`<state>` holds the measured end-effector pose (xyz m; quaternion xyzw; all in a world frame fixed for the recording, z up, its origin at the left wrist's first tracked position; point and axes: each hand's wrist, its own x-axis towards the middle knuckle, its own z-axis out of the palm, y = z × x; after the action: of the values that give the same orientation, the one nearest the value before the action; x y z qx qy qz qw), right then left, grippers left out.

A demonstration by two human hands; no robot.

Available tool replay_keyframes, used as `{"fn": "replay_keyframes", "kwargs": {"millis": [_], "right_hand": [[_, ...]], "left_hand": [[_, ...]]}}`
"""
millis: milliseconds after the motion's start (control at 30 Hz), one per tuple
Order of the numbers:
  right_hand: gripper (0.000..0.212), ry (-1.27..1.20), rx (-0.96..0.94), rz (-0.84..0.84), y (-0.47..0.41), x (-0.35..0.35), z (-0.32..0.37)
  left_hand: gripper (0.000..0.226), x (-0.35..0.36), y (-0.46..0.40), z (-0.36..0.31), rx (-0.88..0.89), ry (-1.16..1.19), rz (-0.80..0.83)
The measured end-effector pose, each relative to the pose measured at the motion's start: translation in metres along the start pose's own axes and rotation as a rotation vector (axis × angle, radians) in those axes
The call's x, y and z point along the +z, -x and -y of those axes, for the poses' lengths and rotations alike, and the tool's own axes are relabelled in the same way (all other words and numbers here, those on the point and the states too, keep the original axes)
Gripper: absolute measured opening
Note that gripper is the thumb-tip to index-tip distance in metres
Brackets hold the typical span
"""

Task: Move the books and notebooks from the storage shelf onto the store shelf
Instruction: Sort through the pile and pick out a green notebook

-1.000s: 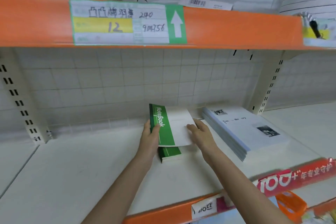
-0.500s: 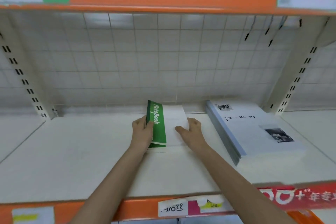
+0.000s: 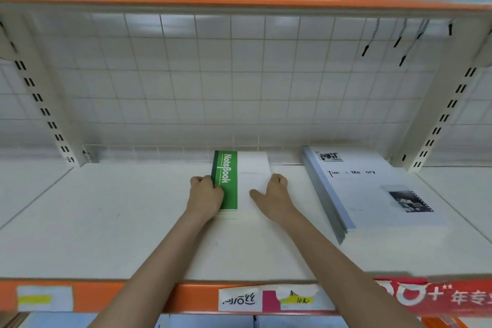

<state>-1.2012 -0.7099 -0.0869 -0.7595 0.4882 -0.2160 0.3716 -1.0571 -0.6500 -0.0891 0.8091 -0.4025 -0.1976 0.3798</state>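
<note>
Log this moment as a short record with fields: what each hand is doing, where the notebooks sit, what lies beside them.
left hand: grips the green spine edge of the notebooks
right hand: fingers curled over the notebooks' right edge, thumb on the white cover
notebooks: flat on the white shelf, near the wire grid back
neighbour: stack of pale blue books to the right, apart from the notebooks
shelf edge: orange strip with price tags

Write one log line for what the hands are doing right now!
left hand: grips green notebook | right hand: thumb on its cover | notebook: flat on shelf | blue book stack: right, apart
</note>
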Motion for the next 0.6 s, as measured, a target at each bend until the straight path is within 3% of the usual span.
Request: {"fn": "replay_keyframes", "kwargs": {"millis": [100, 233, 367, 600], "right_hand": [[0.095, 0.015, -0.075, 0.045, 0.004, -0.006, 0.002], [0.119, 0.095, -0.102, 0.217, 0.012, -0.018, 0.002], [0.12, 0.201, -0.163, 0.296, 0.014, -0.021, -0.003], [0.121, 0.249, -0.14, 0.263, 0.01, -0.017, -0.003]], "left_hand": [[0.022, -0.004, 0.004, 0.001, 0.069, -0.017, 0.019], [0.039, -0.017, 0.016, 0.005, 0.259, -0.022, 0.222], [0.073, -0.027, 0.023, 0.006, 0.318, -0.093, 0.325], [0.071, -0.028, 0.025, 0.011, 0.258, -0.143, 0.235]]}}
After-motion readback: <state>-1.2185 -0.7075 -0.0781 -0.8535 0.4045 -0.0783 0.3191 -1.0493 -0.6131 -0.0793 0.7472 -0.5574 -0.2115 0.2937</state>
